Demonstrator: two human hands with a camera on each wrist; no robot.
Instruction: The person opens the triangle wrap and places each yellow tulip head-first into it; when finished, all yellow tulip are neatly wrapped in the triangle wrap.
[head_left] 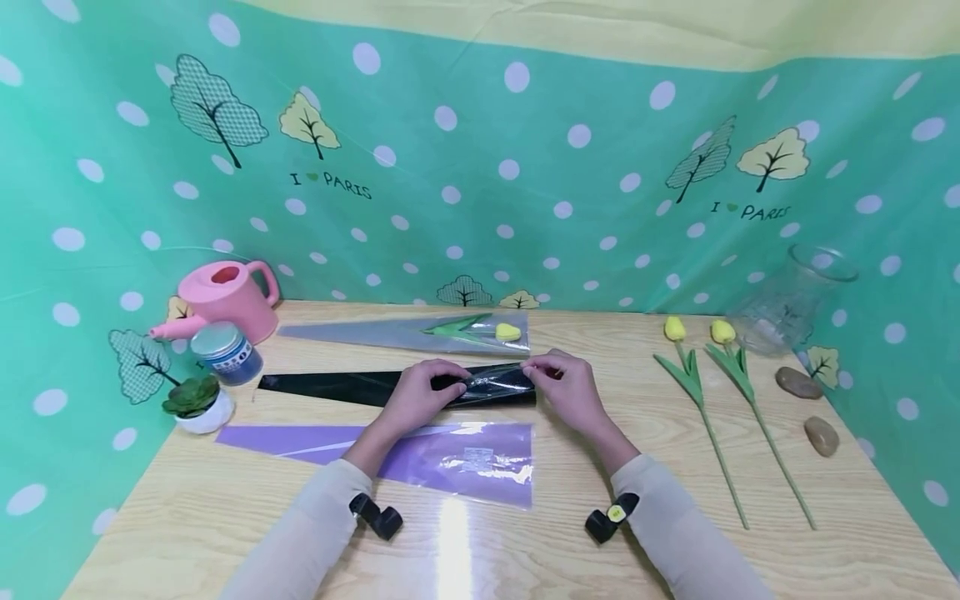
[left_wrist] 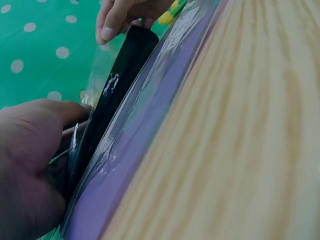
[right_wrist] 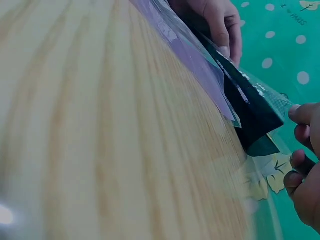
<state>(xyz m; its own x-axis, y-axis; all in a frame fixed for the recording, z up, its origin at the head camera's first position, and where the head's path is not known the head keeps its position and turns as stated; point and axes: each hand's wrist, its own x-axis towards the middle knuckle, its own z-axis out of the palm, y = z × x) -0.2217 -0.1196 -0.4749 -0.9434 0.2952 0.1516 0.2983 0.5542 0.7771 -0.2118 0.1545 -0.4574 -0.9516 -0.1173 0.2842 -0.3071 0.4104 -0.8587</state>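
Note:
A long, tapered black flower sleeve (head_left: 330, 386) with a clear film front lies across the middle of the table. My left hand (head_left: 420, 396) pinches its film partway along, thumb and index finger together. At the wide right end, my right hand (head_left: 566, 387) pinches the edge of the clear film (right_wrist: 272, 97). The right wrist view shows the black back sheet (right_wrist: 255, 117) bowed apart from that film, so the mouth gapes. Nearer me lies a flat purple sleeve (head_left: 450, 458). Behind is a grey sleeve (head_left: 352, 332) with a yellow tulip (head_left: 507, 332) inside.
Two loose yellow tulips (head_left: 690, 379) (head_left: 738, 375) lie to the right, near two brown stones (head_left: 798, 382) and a clear glass vase (head_left: 780, 308). On the left stand a pink watering can (head_left: 232, 304), a blue jar (head_left: 228, 354) and a potted succulent (head_left: 198, 404).

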